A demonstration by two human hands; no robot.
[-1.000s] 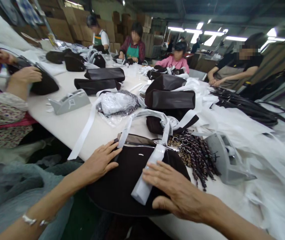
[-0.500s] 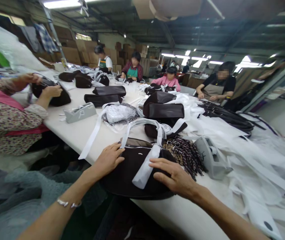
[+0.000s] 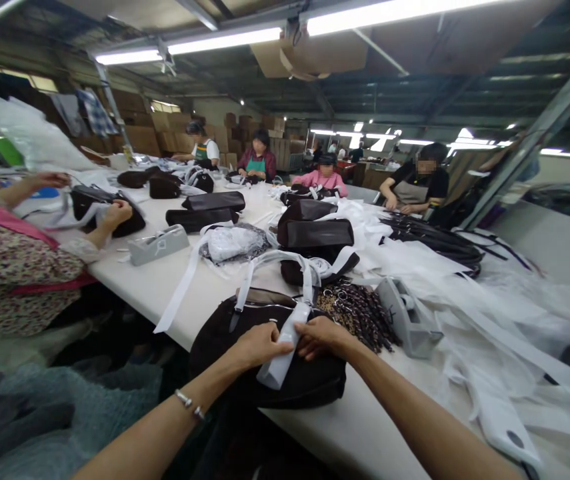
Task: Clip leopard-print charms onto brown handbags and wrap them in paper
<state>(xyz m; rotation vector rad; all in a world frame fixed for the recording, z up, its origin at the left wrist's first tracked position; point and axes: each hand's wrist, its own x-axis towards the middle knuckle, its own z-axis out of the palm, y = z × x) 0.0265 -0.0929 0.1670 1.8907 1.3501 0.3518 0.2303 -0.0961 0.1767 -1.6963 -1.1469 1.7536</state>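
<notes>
A dark brown handbag (image 3: 215,340) lies at the near table edge, its two handles wrapped in white material and standing up. Over its front hangs a white-wrapped piece (image 3: 277,367). My left hand (image 3: 261,343) is at the left side of this piece, fingers curled and thumb against it. From the right, my right hand (image 3: 322,337) pinches the upper part of the same piece, fingers bent. Just behind the right hand sits a pile of dark braided cords with metal rings (image 3: 357,310).
Tape dispensers stand at right (image 3: 405,317) and left (image 3: 159,245). More dark bags (image 3: 317,233), a plastic-wrapped bundle (image 3: 232,243) and white sheets (image 3: 415,257) cover the white table (image 3: 135,283). A person at left handles a bag; others work across the table.
Both hands have moved from the bag's sides onto the white-wrapped piece, and their fingers have closed in. The view has tilted upward. The person at left has shifted their hands on a bag.
</notes>
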